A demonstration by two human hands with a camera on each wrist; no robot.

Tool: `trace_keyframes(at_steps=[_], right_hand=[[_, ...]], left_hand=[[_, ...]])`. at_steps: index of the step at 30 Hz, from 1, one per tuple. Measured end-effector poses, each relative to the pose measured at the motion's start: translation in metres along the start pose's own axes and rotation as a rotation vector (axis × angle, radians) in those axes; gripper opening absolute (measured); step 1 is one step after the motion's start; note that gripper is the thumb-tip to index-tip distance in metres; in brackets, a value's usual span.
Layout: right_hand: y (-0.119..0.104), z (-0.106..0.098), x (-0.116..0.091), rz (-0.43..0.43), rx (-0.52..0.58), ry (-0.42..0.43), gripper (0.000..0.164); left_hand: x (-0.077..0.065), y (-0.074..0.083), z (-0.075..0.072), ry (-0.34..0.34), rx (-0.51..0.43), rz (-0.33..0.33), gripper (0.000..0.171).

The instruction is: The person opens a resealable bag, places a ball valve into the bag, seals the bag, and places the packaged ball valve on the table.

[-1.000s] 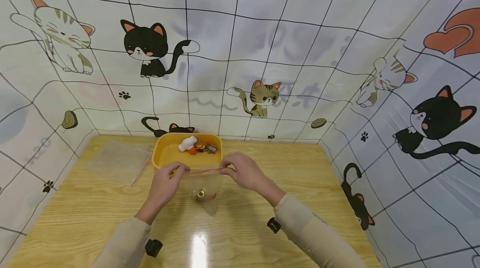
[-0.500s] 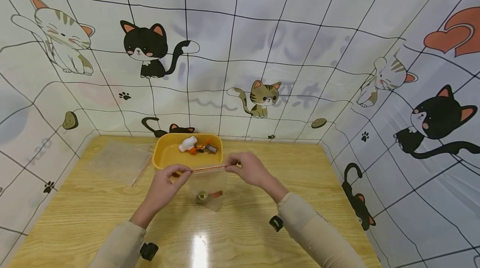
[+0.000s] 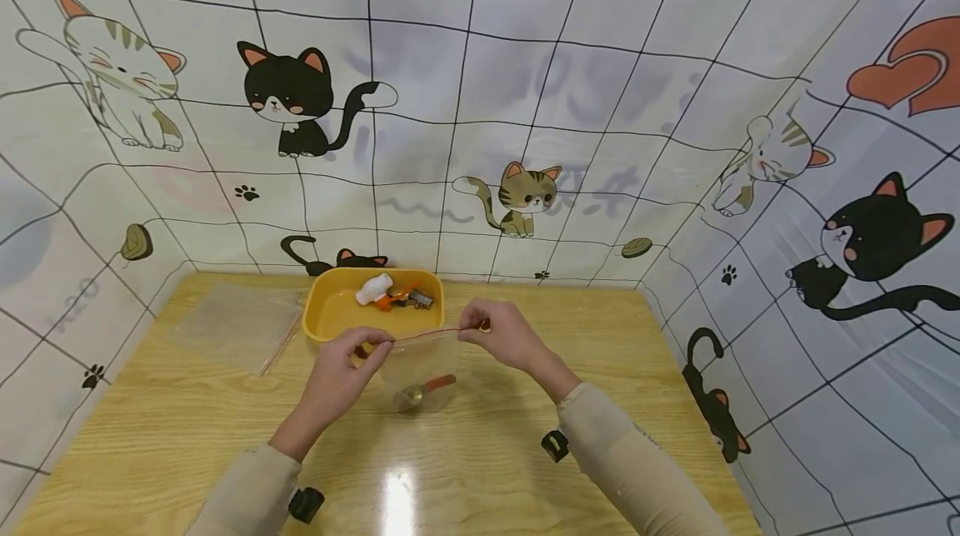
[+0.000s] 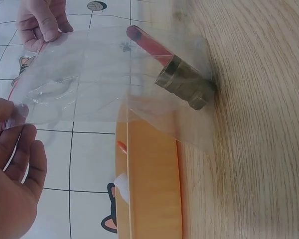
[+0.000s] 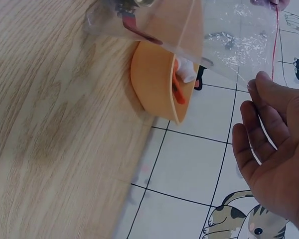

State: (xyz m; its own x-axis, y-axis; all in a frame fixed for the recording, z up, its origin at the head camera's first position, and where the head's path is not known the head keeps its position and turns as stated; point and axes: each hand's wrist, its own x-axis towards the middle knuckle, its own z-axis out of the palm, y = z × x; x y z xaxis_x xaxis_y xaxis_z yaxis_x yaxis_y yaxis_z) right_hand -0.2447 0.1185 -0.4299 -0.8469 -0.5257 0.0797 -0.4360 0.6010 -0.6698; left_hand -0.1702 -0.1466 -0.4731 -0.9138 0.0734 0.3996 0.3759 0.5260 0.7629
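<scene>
Zip bag point(image 3: 408, 357): while fingers of left hand point(image 3: 333, 373) and right hand point(image 3: 506, 336) pinch its mouth, lever valve point(image 4: 187, 84) already inside.
Yellow tub point(image 3: 324, 313): fittings point(image 3: 373, 289) remain there.

The bag point(image 4: 102, 74) looks glossy plastic, the valve point(image 4: 184, 83) metal.

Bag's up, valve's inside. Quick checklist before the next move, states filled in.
1. Left hand grip on the bag: ok, pinches one end of the top edge.
2. Right hand grip: ok, pinches the other end.
3. Valve inside the bag, red handle included: ok, low in it.
4. Zip sealed along its length: cannot tell.
5. Tray empty: not ok, holds a white part, an orange part and a metal part.
6. Spare bag clear of both hands: ok, lies left of the tray.
</scene>
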Motion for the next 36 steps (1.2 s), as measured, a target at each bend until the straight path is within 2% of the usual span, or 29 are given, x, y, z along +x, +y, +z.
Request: trace_keyframes(at_steps=[2, 5, 10, 14, 16, 19, 21, 26, 30, 36], right_hand=[[0.001, 0.001, 0.000, 0.016, 0.016, 0.005, 0.009], [0.000, 0.003, 0.001, 0.000, -0.020, 0.009, 0.022], [-0.014, 0.011, 0.006, -0.108, -0.120, -0.016, 0.039], [-0.029, 0.022, 0.012, -0.196, -0.143, -0.046, 0.035], [-0.034, 0.028, 0.015, -0.208, -0.132, -0.056, 0.028], [-0.038, 0.032, 0.017, -0.212, -0.117, -0.054, 0.017], [-0.040, 0.034, 0.016, -0.216, -0.100, -0.040, 0.013], [-0.042, 0.036, 0.012, -0.208, -0.116, 0.013, 0.012], [-0.041, 0.036, 0.009, -0.194, -0.132, 0.031, 0.012], [-0.040, 0.036, 0.006, -0.199, -0.134, 0.028, 0.011]], left_hand=[[0.000, 0.000, 0.001, 0.009, 0.008, 0.002, 0.010], [0.001, 0.002, 0.002, 0.029, 0.017, 0.013, 0.009], [0.004, 0.004, 0.008, 0.068, 0.030, 0.081, 0.011], [0.006, 0.008, 0.014, 0.086, 0.040, 0.140, 0.018], [0.006, 0.010, 0.016, 0.089, 0.043, 0.152, 0.021], [0.005, 0.010, 0.018, 0.075, 0.029, 0.137, 0.024], [0.003, 0.008, 0.018, 0.062, 0.010, 0.097, 0.025], [-0.002, -0.001, 0.019, 0.055, -0.009, 0.013, 0.017], [-0.004, -0.005, 0.020, 0.058, -0.002, 0.012, 0.004], [-0.003, 0.000, 0.022, 0.070, -0.035, 0.027, 0.004]])
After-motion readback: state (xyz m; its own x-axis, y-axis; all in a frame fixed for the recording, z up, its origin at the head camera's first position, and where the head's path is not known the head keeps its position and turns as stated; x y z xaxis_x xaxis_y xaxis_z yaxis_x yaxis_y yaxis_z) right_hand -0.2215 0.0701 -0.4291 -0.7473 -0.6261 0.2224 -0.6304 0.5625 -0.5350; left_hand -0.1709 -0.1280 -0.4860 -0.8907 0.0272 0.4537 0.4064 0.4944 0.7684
